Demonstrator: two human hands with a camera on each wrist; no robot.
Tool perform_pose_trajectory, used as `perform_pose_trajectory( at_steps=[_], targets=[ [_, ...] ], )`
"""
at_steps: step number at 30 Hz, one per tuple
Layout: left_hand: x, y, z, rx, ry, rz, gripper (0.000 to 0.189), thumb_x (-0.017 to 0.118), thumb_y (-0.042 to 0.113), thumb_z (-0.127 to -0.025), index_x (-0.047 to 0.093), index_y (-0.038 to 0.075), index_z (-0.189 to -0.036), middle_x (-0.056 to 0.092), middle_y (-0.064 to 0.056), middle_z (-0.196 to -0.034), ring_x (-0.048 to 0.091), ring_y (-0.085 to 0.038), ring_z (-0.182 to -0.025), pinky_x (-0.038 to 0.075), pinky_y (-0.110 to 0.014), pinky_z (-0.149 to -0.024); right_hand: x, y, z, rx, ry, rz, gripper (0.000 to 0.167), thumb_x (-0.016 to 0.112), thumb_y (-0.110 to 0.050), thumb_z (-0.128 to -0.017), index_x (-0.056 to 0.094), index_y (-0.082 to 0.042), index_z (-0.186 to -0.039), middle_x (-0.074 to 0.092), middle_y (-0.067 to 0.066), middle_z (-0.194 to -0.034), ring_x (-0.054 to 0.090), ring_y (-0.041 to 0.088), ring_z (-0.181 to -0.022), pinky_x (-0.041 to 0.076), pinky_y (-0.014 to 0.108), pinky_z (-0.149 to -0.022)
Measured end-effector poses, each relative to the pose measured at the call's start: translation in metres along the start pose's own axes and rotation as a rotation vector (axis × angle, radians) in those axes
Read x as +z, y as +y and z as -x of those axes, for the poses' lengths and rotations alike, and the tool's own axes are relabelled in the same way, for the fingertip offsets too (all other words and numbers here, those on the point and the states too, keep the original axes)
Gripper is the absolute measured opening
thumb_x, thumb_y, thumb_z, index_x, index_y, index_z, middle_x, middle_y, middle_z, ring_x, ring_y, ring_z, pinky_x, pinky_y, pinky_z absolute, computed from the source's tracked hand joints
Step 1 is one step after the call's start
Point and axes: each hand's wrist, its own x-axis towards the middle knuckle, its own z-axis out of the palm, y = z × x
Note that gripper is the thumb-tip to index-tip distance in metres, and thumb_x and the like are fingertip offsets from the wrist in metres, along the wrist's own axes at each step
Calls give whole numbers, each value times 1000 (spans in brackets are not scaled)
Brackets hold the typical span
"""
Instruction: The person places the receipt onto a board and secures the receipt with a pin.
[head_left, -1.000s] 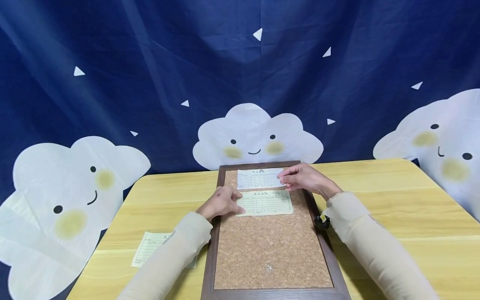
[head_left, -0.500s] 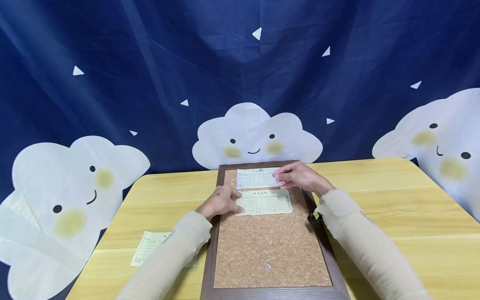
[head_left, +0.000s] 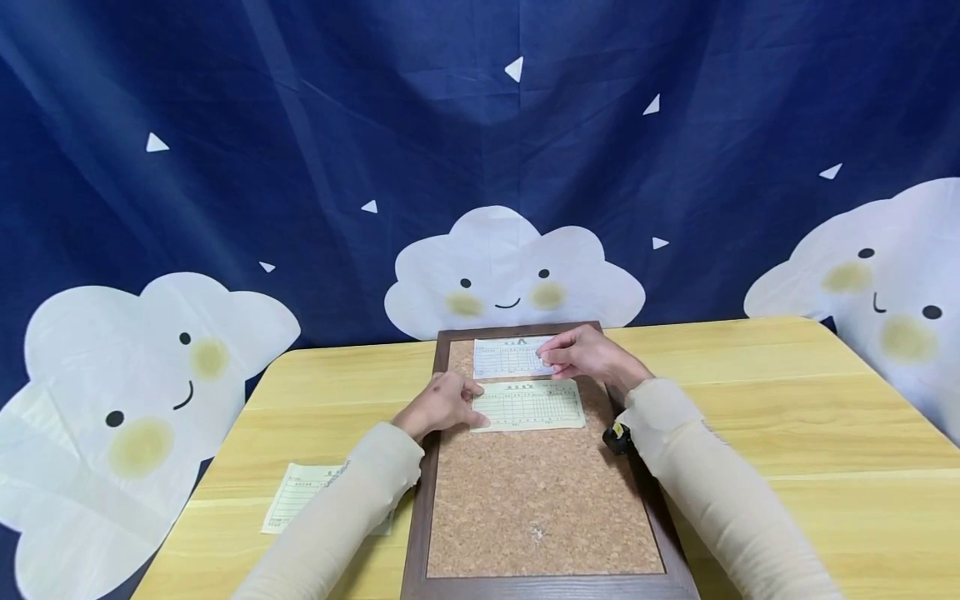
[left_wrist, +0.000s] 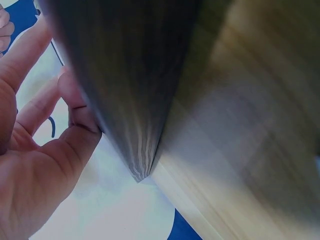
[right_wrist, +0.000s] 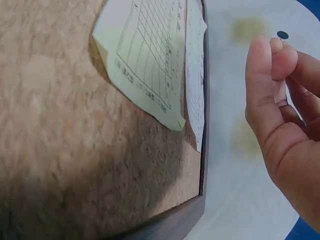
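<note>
A framed corkboard (head_left: 543, 500) lies on the table, bearing a pale green printed form (head_left: 528, 407) and, farther back, a white printed form (head_left: 502, 358). My left hand (head_left: 444, 402) rests at the green form's left edge, thumb and index finger spread apart on its corners. Over the right part of the white form is my right hand (head_left: 588, 357), thumb and fingertips pinched on a small white pin. Fingers hide most of that pin in the right wrist view. There the right edges of the green form (right_wrist: 150, 65) and white form (right_wrist: 195, 75) curl slightly.
Another pale green form (head_left: 296, 496) lies on the table left of the board, partly under my left sleeve. The board's dark wooden frame (head_left: 423, 517) makes a raised edge. A blue cloud-print curtain (head_left: 330, 167) hangs behind the table (head_left: 825, 433).
My right hand, with the small white pin, has moved left across the white form, away from its right edge. The left hand and the forms have stayed put.
</note>
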Motion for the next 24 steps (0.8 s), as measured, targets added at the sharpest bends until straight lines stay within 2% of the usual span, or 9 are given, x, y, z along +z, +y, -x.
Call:
perform_pose_trajectory(
  at_steps=[5, 11, 17, 24],
  targets=[
    [1, 0, 1, -3, -4, 14, 55, 91, 12, -72, 70, 1, -122, 60, 0, -82, 51, -16, -81, 45, -29, -76, 5, 0, -3, 32, 8, 3, 30, 60, 0, -98, 60, 16, -124, 66, 16, -93, 62, 13, -70, 59, 36, -77],
    [0, 1, 2, -9, -4, 38, 55, 91, 10, -72, 70, 0, -122, 59, -1, -83, 51, -16, -79, 44, -29, -74, 9, -2, -5, 53, 7, -11, 30, 61, 1, -97, 61, 16, -123, 65, 15, -92, 61, 13, -72, 59, 33, -74],
    [0, 0, 1, -4, 1, 35, 56, 91, 10, -71, 70, 0, -122, 60, 0, -81, 50, -15, -76, 44, -28, -74, 11, 1, -10, 73, -1, 33, 27, 61, -1, -98, 64, 11, -122, 67, 20, -102, 64, 16, -75, 59, 34, -77],
    [-1, 1, 1, -2, 0, 25, 54, 91, 10, -72, 71, 0, -121, 60, 0, -79, 51, -15, -74, 44, -27, -71, 16, 4, -15, 96, 3, 40, 24, 62, -1, -97, 66, 10, -119, 66, 14, -89, 59, 12, -69, 59, 35, -75]
  ],
)
